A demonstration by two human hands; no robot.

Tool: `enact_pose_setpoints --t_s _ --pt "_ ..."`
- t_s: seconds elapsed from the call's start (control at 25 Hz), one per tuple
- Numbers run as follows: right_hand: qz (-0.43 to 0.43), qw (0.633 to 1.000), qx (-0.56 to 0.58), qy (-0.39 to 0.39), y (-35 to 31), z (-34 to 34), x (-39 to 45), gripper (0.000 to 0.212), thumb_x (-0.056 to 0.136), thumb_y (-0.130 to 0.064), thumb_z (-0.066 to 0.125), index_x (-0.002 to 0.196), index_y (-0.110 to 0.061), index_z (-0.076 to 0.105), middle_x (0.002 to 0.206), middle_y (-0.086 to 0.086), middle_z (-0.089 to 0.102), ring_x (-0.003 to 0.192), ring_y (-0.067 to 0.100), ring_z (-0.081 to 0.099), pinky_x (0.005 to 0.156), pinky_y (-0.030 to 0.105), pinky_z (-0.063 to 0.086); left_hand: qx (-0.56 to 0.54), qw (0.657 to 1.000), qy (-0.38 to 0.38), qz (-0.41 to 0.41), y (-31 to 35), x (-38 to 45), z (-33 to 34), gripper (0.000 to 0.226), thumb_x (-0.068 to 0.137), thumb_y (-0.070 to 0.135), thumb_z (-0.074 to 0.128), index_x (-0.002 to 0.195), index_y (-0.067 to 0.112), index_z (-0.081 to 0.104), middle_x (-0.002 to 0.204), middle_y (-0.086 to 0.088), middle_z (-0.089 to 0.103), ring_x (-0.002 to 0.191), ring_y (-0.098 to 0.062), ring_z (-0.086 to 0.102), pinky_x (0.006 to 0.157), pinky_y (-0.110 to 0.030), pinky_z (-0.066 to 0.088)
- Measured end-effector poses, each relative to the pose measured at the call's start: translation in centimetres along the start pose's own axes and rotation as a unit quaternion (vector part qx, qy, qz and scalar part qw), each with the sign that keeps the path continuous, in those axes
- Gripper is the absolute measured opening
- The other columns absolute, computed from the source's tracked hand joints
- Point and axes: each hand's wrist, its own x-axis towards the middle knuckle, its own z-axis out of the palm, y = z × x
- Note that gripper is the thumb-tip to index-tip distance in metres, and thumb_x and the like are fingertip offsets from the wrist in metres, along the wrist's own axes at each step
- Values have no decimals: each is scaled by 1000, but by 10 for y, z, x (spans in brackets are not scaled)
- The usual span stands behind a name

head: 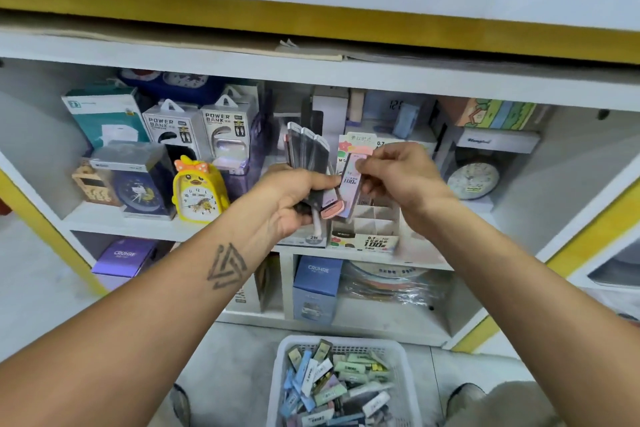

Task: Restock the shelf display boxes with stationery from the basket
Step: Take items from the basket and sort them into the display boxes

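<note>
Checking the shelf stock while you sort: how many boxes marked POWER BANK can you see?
2. The left POWER BANK box and the right POWER BANK box stand side by side on the shelf, behind the yellow duck clock. More may be hidden behind.

a: where does the head view look from?
b: from the person's head, facing forward and down at a white shelf unit (242,66), close in.
a: how near?
b: both forearms run up from the lower corners (wide-angle bend at the edges); a white basket (277,374) sits on the floor at the bottom edge.
</note>
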Motion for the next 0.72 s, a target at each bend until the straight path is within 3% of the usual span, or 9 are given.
enact_pose_setpoints --t_s 0.12,0.28,0.52,0.72 --pt "-82 994 -19 70 -4 -21 7 17 92 3 63 106 -6 60 67 9 66 47 14 62 47 27 50 -10 1000 14 -10 -3 3 0 29 77 -9 73 103 0 64 71 -15 71 60 -24 69 61 -43 59" --pt "-189 933 -300 59 10 -44 13 28 93 -14 64 108 -34 51 88 4 68 76 27 70 72 44 59 -9 1000 26 -3 -5 4 -1 29 74 -9 76 95 4 62 62 -12 68 55 -22 67 60 -44 59" --pt "-285 874 -392 12 34 -38 21 14 97 -21 62 102 -25 50 90 6 72 79 29 65 72 45 55 -7 999 39 -5 -4 3 -10 28 75 -8 76 95 4 62 61 -11 68 56 -21 66 64 -45 61" --pt "-282 878 -386 4 48 -32 26 11 96 -15 61 101 -20 53 84 10 70 75 30 65 65 41 54 -2 999 46 -4 -4 2 -14 28 74 -9 77 92 4 62 59 -10 69 52 -20 69 54 -40 59"
